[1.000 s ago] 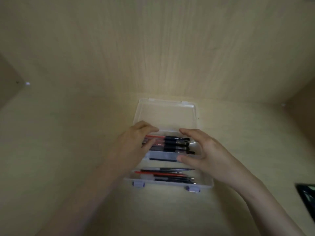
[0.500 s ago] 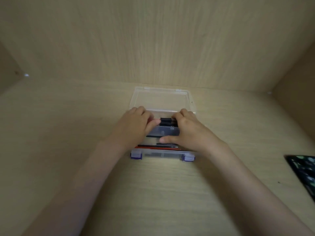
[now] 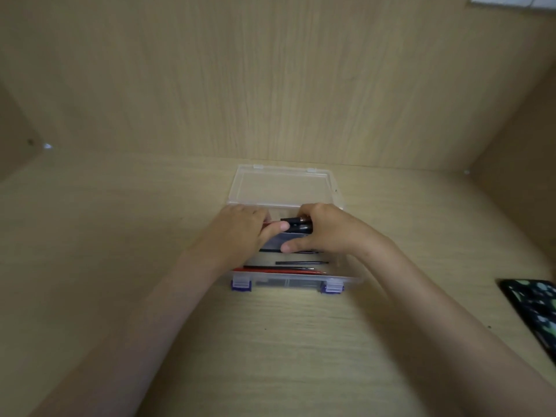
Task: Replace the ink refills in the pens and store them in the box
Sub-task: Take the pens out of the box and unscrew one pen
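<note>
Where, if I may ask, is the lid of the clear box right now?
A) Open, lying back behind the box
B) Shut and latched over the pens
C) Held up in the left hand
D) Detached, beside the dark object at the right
A: the lid lies open behind the box, toward the wall, while the left hand and right hand grip the pens inside.

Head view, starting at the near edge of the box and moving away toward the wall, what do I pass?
purple latches → red refills → thin black refill → pens → open lid → wooden back wall
</note>
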A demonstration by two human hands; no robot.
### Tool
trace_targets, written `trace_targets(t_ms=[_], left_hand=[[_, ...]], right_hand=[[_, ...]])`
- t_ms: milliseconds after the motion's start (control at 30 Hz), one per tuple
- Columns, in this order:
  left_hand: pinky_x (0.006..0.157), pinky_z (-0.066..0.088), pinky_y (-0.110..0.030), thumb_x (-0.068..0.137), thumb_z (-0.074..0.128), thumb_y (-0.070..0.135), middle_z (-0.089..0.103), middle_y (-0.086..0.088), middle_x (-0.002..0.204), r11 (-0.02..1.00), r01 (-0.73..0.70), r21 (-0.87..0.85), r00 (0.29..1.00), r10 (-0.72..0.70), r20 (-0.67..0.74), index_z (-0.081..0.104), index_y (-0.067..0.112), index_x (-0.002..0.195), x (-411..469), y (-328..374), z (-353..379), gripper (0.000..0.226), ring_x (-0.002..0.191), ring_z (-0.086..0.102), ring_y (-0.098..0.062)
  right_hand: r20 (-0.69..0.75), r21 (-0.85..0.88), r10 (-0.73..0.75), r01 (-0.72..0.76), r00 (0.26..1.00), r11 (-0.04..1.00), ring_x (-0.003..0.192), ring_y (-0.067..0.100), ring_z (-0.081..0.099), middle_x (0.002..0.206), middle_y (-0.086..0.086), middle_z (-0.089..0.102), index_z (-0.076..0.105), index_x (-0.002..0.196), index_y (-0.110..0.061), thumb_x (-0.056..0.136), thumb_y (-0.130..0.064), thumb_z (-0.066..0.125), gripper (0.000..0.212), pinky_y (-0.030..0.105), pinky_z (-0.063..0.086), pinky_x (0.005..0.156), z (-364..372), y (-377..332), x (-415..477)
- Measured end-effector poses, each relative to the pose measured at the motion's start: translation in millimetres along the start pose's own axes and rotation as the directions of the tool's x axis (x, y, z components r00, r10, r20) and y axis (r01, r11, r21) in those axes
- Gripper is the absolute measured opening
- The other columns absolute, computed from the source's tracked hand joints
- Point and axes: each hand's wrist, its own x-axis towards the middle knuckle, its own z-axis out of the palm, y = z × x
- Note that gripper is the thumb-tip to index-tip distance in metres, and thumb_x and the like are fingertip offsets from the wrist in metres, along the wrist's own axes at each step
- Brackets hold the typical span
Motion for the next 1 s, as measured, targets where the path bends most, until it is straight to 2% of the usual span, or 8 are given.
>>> trace_targets(t_ms=[100,300,400,467,633,767,900,1000], left_hand=[[0.068,0.041,-0.029,0.087,0.029,0.062,0.058,0.005,0.073,0.998,-0.005,-0.069,1.0,0.006,0.024,0.059,0.017,0.082,1.8,-1.6,-3.9,0.054,0.068,0.053,-0.013],[0.07,0.043,-0.029,0.082,0.033,0.069,0.061,0.002,0.081,0.986,0.116,-0.122,0.96,-0.08,0.268,0.058,0.021,0.088,12.1,-1.1,-16.2,0.055,0.073,0.056,-0.013],[0.066,0.042,-0.026,0.069,0.049,0.075,0.06,0.006,0.083,0.972,0.143,-0.186,0.931,-0.069,0.358,0.055,0.026,0.084,17.2,-2.8,-20.7,0.051,0.074,0.056,-0.009],[0.063,0.042,-0.023,0.066,0.065,0.067,0.06,0.012,0.085,0.958,0.153,-0.243,0.919,-0.047,0.391,0.053,0.034,0.082,17.5,-5.0,-21.7,0.039,0.076,0.056,-0.004],[0.06,0.039,-0.02,0.069,0.072,0.055,0.057,0.016,0.081,0.962,0.114,-0.248,0.925,-0.012,0.381,0.051,0.035,0.081,17.9,-4.3,-22.5,0.031,0.074,0.054,-0.004],[0.065,0.043,-0.025,0.068,0.073,0.056,0.063,0.009,0.083,0.949,0.128,-0.289,0.927,-0.011,0.375,0.06,0.026,0.089,19.4,-5.5,-24.9,0.039,0.075,0.058,-0.008],[0.066,0.043,-0.025,0.069,0.076,0.047,0.064,0.005,0.085,0.918,0.138,-0.371,0.918,0.022,0.395,0.062,0.021,0.091,19.7,-7.3,-30.3,0.037,0.076,0.058,-0.011],[0.07,0.044,-0.026,0.071,0.075,0.043,0.067,-0.001,0.089,0.892,0.148,-0.428,0.933,0.018,0.359,0.064,0.018,0.092,21.2,-8.2,-34.6,0.035,0.083,0.061,-0.018]], right_hand=[[0.105,0.027,0.014,-0.016,0.994,0.999,0.067,0.013,0.053,0.073,-0.004,0.056,0.058,0.088,-0.014,0.064,-0.05,0.08,0.048,0.028,0.04,0.058,-9.2,-3.9,2.7],[0.245,0.032,-0.006,-0.002,0.97,0.999,0.059,0.008,0.046,0.066,-0.007,0.05,0.058,0.083,-0.016,0.068,-0.039,0.081,0.037,0.019,0.034,0.05,-22.1,-5.0,8.4],[0.263,0.077,-0.034,0.014,0.964,0.997,0.061,0.006,0.051,0.067,-0.009,0.054,0.058,0.078,-0.019,0.066,-0.036,0.082,0.032,0.015,0.036,0.051,-23.3,-0.8,10.7],[0.262,0.094,-0.043,0.018,0.964,0.995,0.069,0.011,0.055,0.075,-0.005,0.06,0.062,0.087,-0.014,0.064,-0.037,0.083,0.038,0.019,0.039,0.058,-23.3,1.7,11.7],[0.264,0.136,-0.062,0.026,0.963,0.99,0.066,0.01,0.052,0.073,-0.005,0.058,0.062,0.088,-0.012,0.065,-0.035,0.084,0.038,0.021,0.038,0.057,-25.2,4.6,12.0],[0.279,0.164,-0.094,0.049,0.956,0.985,0.073,0.011,0.057,0.079,-0.004,0.062,0.065,0.092,-0.012,0.064,-0.034,0.084,0.041,0.021,0.042,0.065,-26.5,6.0,12.4],[0.269,0.208,-0.127,0.071,0.955,0.975,0.065,0.002,0.056,0.07,-0.011,0.061,0.063,0.083,-0.02,0.066,-0.033,0.083,0.029,0.013,0.039,0.059,-31.8,11.0,11.6],[0.22,0.265,-0.154,0.093,0.963,0.96,0.059,0.0,0.053,0.069,-0.008,0.059,0.065,0.087,-0.016,0.067,-0.03,0.083,0.03,0.013,0.038,0.055,-33.4,12.9,9.3]])
